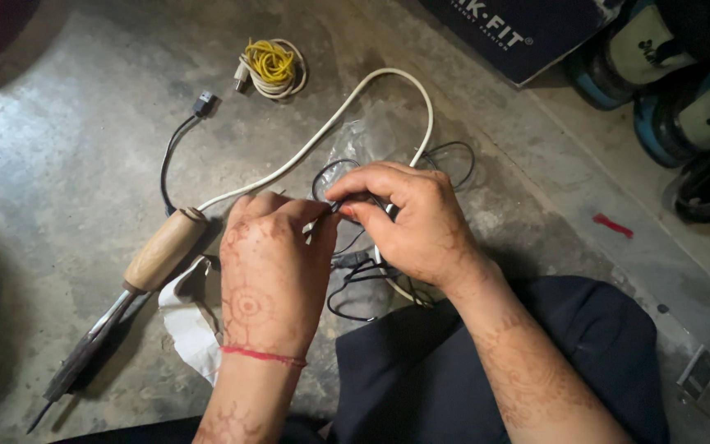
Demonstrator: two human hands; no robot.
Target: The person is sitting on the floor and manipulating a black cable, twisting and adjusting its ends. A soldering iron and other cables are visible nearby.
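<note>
My left hand (pixel 269 267) and my right hand (pixel 408 218) meet over a concrete floor (pixel 67 148), both pinching a thin black wire (pixel 347 284) between fingertips. The wire loops below and behind my hands, and its end is hidden by my fingers. A soldering iron with a wooden handle (pixel 162 251) lies just left of my left hand, its metal tip pointing to the lower left. Its white cord (pixel 322 131) curves up and around behind my right hand.
A white cloth (pixel 186 325) lies under the iron. A coil of yellow and white wire (pixel 271 66) and a black cable with a plug (pixel 182 131) lie farther off. A dark box (pixel 519 33) and blue-black containers (pixel 684 82) stand at the upper right.
</note>
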